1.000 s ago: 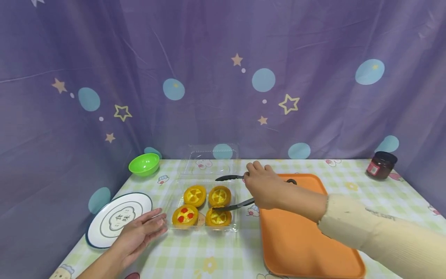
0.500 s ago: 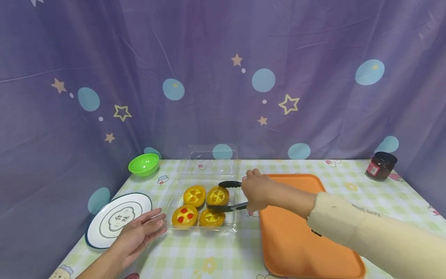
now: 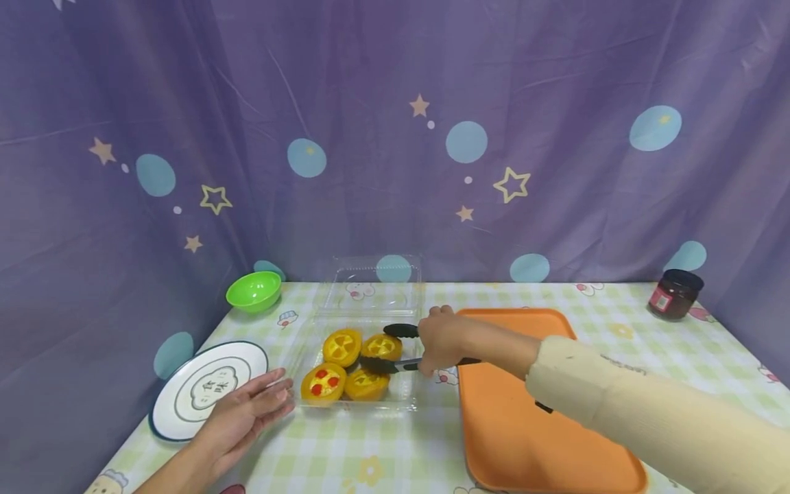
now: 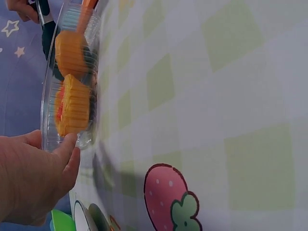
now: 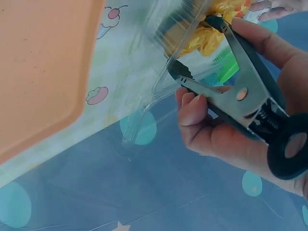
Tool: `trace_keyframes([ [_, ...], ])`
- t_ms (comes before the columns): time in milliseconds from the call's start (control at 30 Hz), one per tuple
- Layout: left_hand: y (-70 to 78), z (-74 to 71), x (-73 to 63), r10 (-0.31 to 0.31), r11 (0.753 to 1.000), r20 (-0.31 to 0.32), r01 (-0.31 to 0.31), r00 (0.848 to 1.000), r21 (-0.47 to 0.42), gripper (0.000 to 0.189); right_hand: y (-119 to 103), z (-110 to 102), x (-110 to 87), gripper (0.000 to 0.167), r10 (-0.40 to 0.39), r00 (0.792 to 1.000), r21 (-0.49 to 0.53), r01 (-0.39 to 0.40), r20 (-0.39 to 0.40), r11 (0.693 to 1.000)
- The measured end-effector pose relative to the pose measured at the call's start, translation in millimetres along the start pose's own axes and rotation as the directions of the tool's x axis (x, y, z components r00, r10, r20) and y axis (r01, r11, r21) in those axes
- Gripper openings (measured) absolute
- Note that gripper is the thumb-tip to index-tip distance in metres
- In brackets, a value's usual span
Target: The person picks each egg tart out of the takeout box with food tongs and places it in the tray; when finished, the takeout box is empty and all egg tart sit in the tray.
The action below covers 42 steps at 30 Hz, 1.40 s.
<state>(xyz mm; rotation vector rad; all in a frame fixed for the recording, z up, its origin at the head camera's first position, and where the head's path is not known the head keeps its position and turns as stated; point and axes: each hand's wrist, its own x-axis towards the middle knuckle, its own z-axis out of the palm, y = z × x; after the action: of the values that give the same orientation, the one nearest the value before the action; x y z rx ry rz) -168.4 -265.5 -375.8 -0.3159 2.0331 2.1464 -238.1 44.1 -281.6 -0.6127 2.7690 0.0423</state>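
My right hand (image 3: pixel 447 337) grips a pair of black-and-metal tongs (image 5: pixel 240 72), whose arms are spread. One tip (image 3: pixel 401 331) is at the far edge of the back-right egg tart (image 3: pixel 381 346); the other lies between it and the front-right tart (image 3: pixel 367 387). A back-left tart (image 3: pixel 342 347) and a red-dotted front-left tart (image 3: pixel 323 384) sit beside them in a clear plastic clamshell box (image 3: pixel 404 405), lid up at the back. My left hand (image 3: pixel 247 412), fingers extended, is at the box's left side, a fingertip by the red-dotted tart's corner in the left wrist view.
An orange tray (image 3: pixel 518 418) lies right of the box, under my right forearm. At the left are a white plate (image 3: pixel 179 398) with a dark rim and a green bowl (image 3: pixel 254 291). A dark lidded jar (image 3: pixel 675 295) stands far right. A purple curtain (image 3: pixel 370 206) hangs behind.
My right hand and the tongs have moved left and their tips have come closer together around the back-right tart. The right-hand tarts have shifted left. My left hand stays put.
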Motion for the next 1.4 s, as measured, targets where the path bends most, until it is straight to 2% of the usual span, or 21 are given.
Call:
trace_keyframes([
  [300,-0.7,-0.1,-2.0,0.012,1.000,0.007,-0.012,1.000,0.006,0.064,-2.3,3.0,6.1,0.036,0.013,1.000,0.061,-0.015,0.028,0.998],
  [467,-1.1,0.6,-1.8,0.010,1.000,0.004,-0.010,1.000,0.010,0.064,2.0,6.2,8.8,0.027,-0.022,1.000,0.101,0.020,0.021,0.995],
  [567,-1.2,0.8,-1.6,0.009,1.000,0.005,-0.009,1.000,0.012,0.064,6.7,9.9,9.4,0.021,-0.063,0.998,0.150,0.064,-0.015,0.987],
  [633,-1.4,0.6,-1.1,0.008,1.000,0.001,-0.008,1.000,0.007,0.065,10.4,13.6,9.0,0.022,-0.095,0.993,0.185,0.106,-0.069,0.977],
  [733,-1.3,0.3,-1.1,0.005,1.000,0.001,-0.005,1.000,0.007,0.065,15.9,20.6,6.8,0.027,-0.139,0.977,0.219,0.173,-0.161,0.960],
  [900,-0.5,0.3,-1.3,0.006,1.000,0.001,-0.006,1.000,0.009,0.065,23.4,30.7,1.9,0.028,-0.231,0.925,0.201,0.299,-0.302,0.933],
  [967,0.2,0.6,-0.8,0.004,1.000,-0.005,-0.004,1.000,0.011,0.065,26.5,32.2,0.1,0.028,-0.265,0.902,0.190,0.342,-0.341,0.920],
  [1167,0.8,0.5,0.5,0.004,1.000,-0.008,-0.004,1.000,0.010,0.064,35.7,26.5,-6.1,0.021,-0.308,0.853,0.181,0.412,-0.421,0.893],
  [1267,0.5,0.1,0.1,0.006,1.000,-0.005,-0.006,1.000,0.013,0.064,39.8,19.4,-11.4,0.015,-0.311,0.839,0.189,0.428,-0.446,0.884],
  [1400,0.2,0.2,-0.7,0.010,1.000,-0.003,-0.010,1.000,0.017,0.064,44.9,12.1,-19.6,0.012,-0.289,0.844,0.229,0.423,-0.452,0.877],
])
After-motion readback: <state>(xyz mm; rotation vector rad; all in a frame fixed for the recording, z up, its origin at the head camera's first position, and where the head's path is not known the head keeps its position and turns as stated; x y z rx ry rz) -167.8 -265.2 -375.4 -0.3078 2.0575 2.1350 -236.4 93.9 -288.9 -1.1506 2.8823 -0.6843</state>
